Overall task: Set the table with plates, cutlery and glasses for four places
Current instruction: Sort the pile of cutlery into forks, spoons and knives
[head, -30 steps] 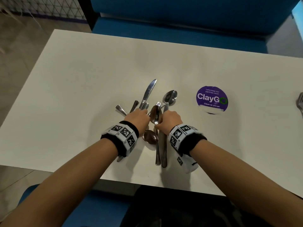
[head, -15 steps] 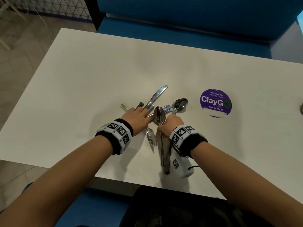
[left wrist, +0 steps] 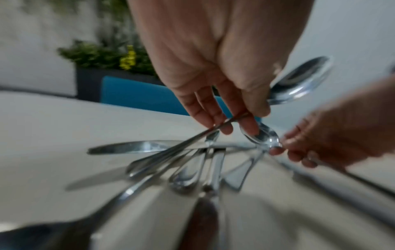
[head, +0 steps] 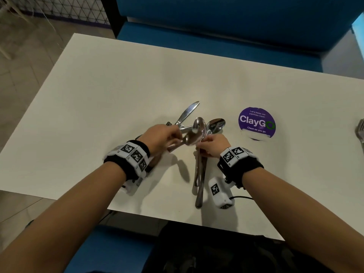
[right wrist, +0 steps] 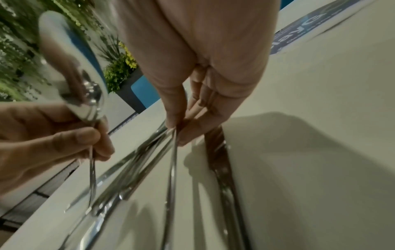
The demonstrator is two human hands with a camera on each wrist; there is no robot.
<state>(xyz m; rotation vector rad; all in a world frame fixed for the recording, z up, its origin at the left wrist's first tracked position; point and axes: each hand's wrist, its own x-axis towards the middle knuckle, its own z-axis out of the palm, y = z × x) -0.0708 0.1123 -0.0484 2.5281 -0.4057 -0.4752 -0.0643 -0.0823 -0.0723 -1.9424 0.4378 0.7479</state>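
Near the front edge of the white rectangular table [head: 98, 99], with left hand [head: 160, 137] pinching one shiny steel spoon [head: 194, 137] and right hand [head: 213, 145] clamped on the steel handle bundle [head: 199, 180], better to lift slowly, separating pieces without clatter.

White table [head: 118, 99], purple sticker [head: 256, 121], silver cutlery [head: 187, 113], blue bench [head: 216, 26].

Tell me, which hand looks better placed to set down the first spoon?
Probably the left hand: it pinches one lifted spoon by itself. The right hand grips a bunch of handles whose ends rest on the table.
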